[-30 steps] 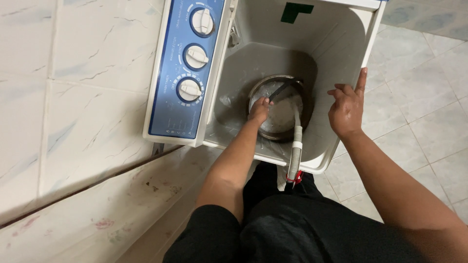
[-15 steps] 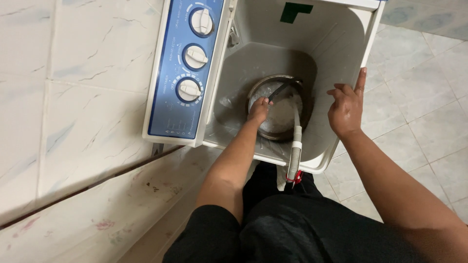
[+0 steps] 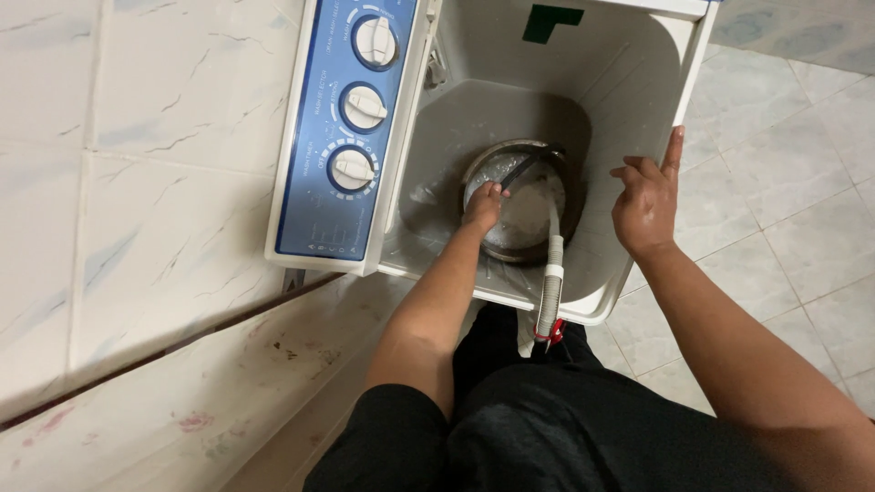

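A round metal pot [image 3: 531,211] with water in it sits at the bottom of a white washing machine tub [image 3: 629,100]. My left hand [image 3: 483,205] reaches down into the tub, its fingers curled over the pot's left rim. A grey ribbed hose [image 3: 550,292] hangs over the tub's near edge and ends above the pot. My right hand [image 3: 645,200] holds nothing and rests against the tub's right wall, with the index finger pointing up along the rim.
A blue control panel [image 3: 319,196] with three white dials lies left of the tub. A tiled wall and a stained ledge [image 3: 210,392] are on the left, grey floor tiles [image 3: 802,210] on the right. A green sticker [image 3: 550,20] marks the tub's far wall.
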